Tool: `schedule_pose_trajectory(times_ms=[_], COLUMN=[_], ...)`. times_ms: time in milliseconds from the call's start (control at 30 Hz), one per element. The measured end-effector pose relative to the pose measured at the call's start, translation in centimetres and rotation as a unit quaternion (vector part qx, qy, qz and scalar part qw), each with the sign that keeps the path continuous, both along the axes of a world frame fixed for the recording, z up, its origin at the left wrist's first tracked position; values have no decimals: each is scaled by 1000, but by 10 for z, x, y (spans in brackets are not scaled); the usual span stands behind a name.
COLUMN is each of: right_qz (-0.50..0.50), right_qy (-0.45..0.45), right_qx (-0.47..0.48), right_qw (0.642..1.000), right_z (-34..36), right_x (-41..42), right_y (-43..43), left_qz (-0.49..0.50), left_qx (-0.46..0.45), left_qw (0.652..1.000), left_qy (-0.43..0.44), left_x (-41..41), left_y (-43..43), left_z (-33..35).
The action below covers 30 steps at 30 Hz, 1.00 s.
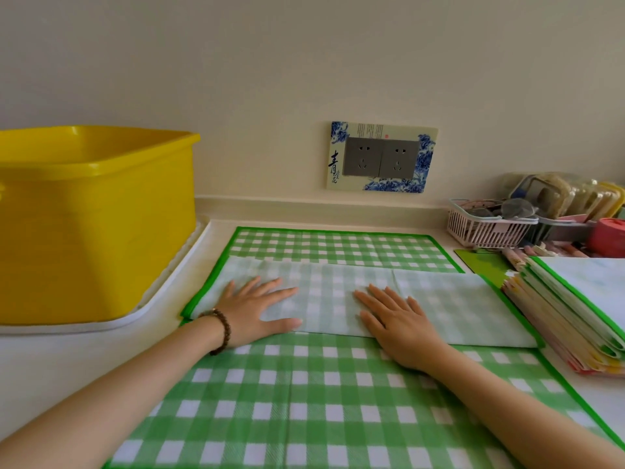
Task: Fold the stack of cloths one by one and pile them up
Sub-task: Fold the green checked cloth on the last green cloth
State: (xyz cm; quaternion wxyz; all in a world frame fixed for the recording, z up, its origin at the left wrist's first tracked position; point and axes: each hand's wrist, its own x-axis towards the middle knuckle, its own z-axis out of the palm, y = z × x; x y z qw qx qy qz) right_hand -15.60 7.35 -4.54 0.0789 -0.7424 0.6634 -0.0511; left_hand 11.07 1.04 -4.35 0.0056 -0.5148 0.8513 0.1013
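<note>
A green-and-white checked cloth [304, 401] with a green border lies spread on the counter. A band of it [456, 306] is folded over, pale underside up, and runs across the middle. My left hand [260, 313] lies flat with fingers spread on the left part of that band, a bead bracelet on its wrist. My right hand [399, 326] presses flat on the band's near edge at the centre. A stack of folded cloths [568, 316] sits at the right edge, touching the spread cloth's right side.
A large yellow tub [94, 214] stands on a white tray [169, 282] at the left. A wall with a decorated double socket [380, 157] runs behind. A pink-white basket [490, 228] and assorted clutter occupy the back right corner.
</note>
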Motion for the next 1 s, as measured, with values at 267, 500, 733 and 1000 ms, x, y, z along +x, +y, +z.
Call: schedule_pose_trajectory(times_ms=[267, 500, 733, 1000], right_qz=[-3, -54, -74, -174], right_qy=[2, -259, -521, -694], right_qx=[2, 26, 87, 200], right_qw=[1000, 964, 846, 669], right_z=[2, 22, 58, 46], right_x=[1, -7, -40, -66], right_y=[2, 0, 52, 103], left_qz=[32, 34, -28, -6], left_qx=[32, 103, 42, 26], left_qw=[999, 993, 995, 999], left_qy=[5, 53, 82, -26], left_x=[32, 19, -59, -108], left_y=[5, -8, -21, -45], left_z=[6, 37, 49, 30])
